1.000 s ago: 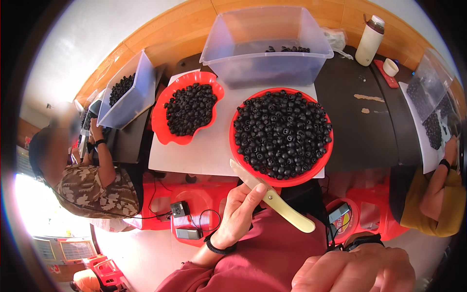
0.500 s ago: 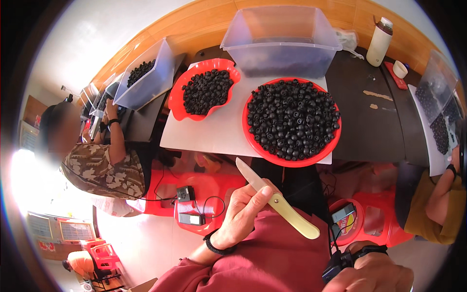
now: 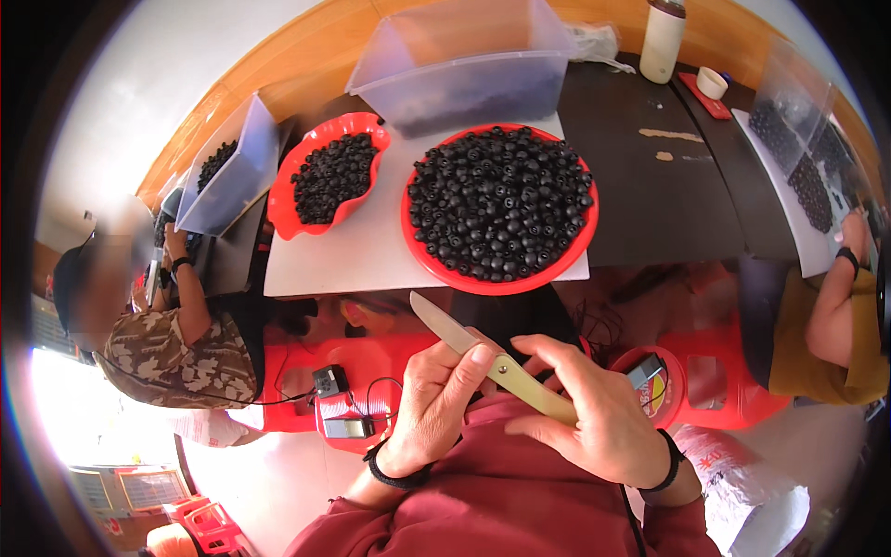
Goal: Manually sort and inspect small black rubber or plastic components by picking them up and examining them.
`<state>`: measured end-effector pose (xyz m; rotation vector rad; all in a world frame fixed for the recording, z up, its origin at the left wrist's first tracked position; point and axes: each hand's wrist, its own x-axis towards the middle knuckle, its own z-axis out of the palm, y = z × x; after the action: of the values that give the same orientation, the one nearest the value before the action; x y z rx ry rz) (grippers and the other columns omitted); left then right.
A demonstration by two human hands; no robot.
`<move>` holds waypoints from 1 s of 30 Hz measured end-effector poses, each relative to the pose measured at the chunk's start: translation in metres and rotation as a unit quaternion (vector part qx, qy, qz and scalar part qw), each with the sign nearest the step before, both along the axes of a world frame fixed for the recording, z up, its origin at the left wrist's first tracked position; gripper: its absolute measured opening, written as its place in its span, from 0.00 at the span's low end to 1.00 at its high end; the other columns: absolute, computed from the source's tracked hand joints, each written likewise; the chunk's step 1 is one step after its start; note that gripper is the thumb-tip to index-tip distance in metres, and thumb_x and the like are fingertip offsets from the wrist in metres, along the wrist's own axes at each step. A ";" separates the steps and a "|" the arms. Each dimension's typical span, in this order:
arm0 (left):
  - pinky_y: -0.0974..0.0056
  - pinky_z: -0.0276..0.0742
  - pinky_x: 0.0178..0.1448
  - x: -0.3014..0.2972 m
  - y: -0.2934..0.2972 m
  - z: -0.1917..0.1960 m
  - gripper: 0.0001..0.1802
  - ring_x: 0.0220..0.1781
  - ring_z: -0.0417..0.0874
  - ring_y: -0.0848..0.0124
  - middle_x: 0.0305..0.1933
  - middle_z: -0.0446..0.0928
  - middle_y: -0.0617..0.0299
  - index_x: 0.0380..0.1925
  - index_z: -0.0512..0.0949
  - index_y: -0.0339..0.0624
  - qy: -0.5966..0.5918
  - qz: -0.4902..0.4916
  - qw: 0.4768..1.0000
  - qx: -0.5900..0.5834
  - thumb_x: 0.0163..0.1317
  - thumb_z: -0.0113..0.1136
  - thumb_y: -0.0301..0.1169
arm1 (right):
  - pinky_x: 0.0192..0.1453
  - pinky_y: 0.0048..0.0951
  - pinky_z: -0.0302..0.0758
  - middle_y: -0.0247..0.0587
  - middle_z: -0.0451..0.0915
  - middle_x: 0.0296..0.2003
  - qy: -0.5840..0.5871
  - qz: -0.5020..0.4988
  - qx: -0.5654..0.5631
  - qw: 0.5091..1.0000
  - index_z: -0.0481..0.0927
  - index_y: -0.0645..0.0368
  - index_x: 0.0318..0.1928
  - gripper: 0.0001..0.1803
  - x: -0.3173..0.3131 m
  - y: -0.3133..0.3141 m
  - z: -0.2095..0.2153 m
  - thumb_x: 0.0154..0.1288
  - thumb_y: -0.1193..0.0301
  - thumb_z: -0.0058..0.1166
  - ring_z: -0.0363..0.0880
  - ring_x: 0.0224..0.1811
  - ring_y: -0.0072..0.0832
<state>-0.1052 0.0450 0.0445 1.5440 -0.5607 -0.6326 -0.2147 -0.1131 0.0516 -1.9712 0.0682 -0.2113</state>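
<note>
1. The dark table (image 3: 687,200) fills the upper half of the head view, and everything below is placed relative to it.
2. A white board (image 3: 357,255) lies on the table's left part, reaching its near edge.
3. A clear plastic bin (image 3: 464,65) stands at the table's far side, behind the board; a second clear bin (image 3: 232,176) tilts at the table's left end, with dark round pieces inside.
4. A round red tray (image 3: 436,255) heaped with dark round pieces sits on the board at the table's near edge.
5. A smaller red scalloped tray (image 3: 283,200) of the same pieces lies left of it on the board.
6. A pale bottle (image 3: 666,42) stands upright at the table's far right.
7. Below the table's near edge, the right hand (image 3: 594,418) curls round the yellow handle of a knife (image 3: 492,360), gripping it.
8. The left hand (image 3: 436,399) closes its fingers narrowly, fingertips touching the knife at the base of the blade.
9. The knife lies aslant, its blade tip pointing up-left toward the round tray, short of the table's edge.
</note>
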 end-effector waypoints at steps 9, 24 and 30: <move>0.66 0.75 0.36 0.009 -0.025 0.010 0.09 0.30 0.80 0.68 0.30 0.79 0.56 0.36 0.79 0.33 -0.242 -0.033 0.964 0.104 0.62 0.63 0.30 | 0.26 0.38 0.74 0.45 0.77 0.24 -0.071 -0.147 -0.081 0.983 0.74 0.60 0.48 0.15 -0.006 -0.013 -0.033 0.59 0.82 0.54 0.80 0.24 0.45; 0.62 0.72 0.35 0.117 -0.120 -0.016 0.14 0.28 0.76 0.67 0.35 0.75 0.59 0.40 0.79 0.41 -0.493 -0.014 0.840 0.227 0.53 0.68 0.27 | 0.23 0.20 0.56 0.26 0.66 0.18 0.010 -0.218 0.148 0.965 0.78 0.60 0.43 0.05 -0.019 -0.063 -0.051 0.73 0.72 0.51 0.59 0.19 0.12; 0.60 0.73 0.35 0.122 -0.127 -0.017 0.10 0.28 0.77 0.64 0.33 0.72 0.59 0.34 0.79 0.40 -0.479 -0.023 0.846 0.233 0.52 0.68 0.27 | 0.25 0.20 0.57 0.24 0.65 0.19 0.034 -0.197 0.184 0.962 0.78 0.60 0.45 0.07 -0.005 -0.071 -0.052 0.74 0.70 0.50 0.59 0.21 0.11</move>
<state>0.0170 -0.0822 0.0279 2.2990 -1.2581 0.0493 -0.2193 -0.1840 -0.0003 -1.5763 0.5129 -0.3616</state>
